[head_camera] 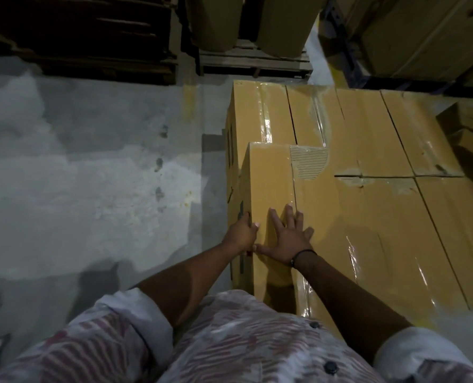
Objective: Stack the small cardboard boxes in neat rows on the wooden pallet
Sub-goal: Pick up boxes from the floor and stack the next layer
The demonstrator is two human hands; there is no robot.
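Observation:
A tall tan cardboard box stands at the near left edge of a block of taped boxes. My left hand wraps around its left top edge, thumb on top and fingers down the side. My right hand lies flat on its top with the fingers spread, a dark band at the wrist. To the right, a row of taped box tops lies tight together, level with this box or slightly lower. The pallet under them is hidden.
Bare grey concrete floor stretches to the left. A dark stack of wooden pallets stands at the back left. Two large paper rolls rest on a pallet behind. More cartons are stacked at the back right.

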